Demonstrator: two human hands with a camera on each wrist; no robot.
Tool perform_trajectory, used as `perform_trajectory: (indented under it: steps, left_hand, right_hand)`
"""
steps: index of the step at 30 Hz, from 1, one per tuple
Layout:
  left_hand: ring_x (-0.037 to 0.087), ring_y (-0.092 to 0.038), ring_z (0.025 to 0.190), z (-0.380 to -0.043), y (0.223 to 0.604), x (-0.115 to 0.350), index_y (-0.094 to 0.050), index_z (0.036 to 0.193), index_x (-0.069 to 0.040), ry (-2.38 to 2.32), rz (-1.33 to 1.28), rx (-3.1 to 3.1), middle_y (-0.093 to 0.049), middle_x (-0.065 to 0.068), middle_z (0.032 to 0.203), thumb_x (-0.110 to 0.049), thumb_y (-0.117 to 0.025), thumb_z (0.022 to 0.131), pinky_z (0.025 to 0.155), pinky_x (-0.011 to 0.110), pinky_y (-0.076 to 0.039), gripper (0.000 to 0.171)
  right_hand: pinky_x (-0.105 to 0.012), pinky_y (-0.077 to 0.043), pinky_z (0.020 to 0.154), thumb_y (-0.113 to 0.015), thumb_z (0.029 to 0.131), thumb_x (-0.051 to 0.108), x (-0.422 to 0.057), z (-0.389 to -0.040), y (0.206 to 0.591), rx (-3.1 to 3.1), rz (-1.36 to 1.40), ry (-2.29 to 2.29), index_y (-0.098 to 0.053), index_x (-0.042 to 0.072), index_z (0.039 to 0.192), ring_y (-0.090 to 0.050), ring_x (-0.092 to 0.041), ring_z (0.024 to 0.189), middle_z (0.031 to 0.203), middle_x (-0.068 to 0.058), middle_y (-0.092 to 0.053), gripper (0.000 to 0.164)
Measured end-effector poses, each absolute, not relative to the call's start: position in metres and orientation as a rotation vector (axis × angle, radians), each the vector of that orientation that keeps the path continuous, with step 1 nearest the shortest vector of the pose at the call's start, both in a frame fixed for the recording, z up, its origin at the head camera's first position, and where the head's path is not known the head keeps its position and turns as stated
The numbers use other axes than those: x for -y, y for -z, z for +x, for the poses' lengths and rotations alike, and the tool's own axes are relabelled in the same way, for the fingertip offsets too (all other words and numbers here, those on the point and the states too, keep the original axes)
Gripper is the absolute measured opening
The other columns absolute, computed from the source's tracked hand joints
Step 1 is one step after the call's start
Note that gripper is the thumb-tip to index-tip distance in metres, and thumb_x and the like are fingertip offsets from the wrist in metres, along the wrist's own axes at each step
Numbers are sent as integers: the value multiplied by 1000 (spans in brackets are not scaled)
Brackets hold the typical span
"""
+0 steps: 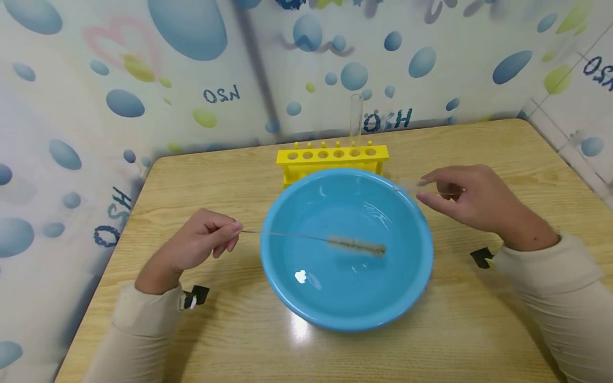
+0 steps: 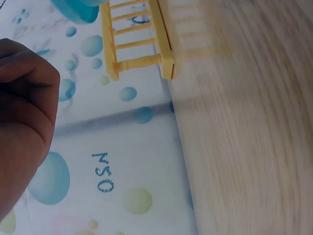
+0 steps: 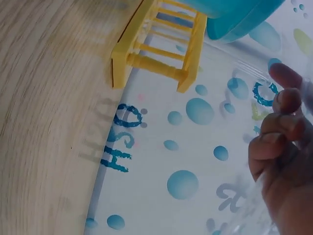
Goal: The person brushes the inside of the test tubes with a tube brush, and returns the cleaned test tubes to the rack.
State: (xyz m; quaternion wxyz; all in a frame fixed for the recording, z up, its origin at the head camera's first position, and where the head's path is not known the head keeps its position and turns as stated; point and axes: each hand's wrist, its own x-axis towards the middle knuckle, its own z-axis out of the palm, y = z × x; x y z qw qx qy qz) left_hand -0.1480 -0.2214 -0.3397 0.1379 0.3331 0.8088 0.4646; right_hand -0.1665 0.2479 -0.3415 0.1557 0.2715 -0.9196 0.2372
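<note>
My left hand (image 1: 203,239) pinches the thin wire handle of a test tube brush (image 1: 356,246) between thumb and forefinger. The brush's bristled end hangs over the inside of a blue basin (image 1: 428,250), pointing right. Beyond the basin's right rim, my right hand (image 1: 471,197) holds a clear glass test tube (image 1: 407,189) between thumb and fingers, its end overlapping the rim. In the right wrist view the curled fingers (image 3: 274,142) show with the faint tube near them. The left wrist view has only part of the left hand (image 2: 24,98); the brush is hidden there.
Behind the basin stands a yellow test tube rack (image 1: 332,156), with another clear test tube (image 1: 356,119) upright in one hole. The wooden table (image 1: 206,181) meets a wall (image 1: 268,69) printed with blue drops at the back.
</note>
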Motion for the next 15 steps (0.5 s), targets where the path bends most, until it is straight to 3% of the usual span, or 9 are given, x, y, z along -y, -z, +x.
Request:
perform_trajectory:
  steps: [7,15]
  left_hand:
    - [14,-41,48,-146,349,201,-54,64,-14,-1370,965,-2282,-42,1,53,-6,-40,98,45,28,-37,37]
    - [8,-36,46,-140,358,177,-55,61,-11,-1234,677,-2670,-38,-3,52,-24,-57,92,42,21,-31,34]
  right_hand:
    - [-11,-40,60,-62,85,10,-242,-157,329,2565,676,-888,-65,15,108,-49,2,68,77,8,-61,24]
    - [-9,-44,67,-56,91,15,-221,-156,309,2568,576,-1129,-54,26,126,-59,-1,76,87,5,-62,37]
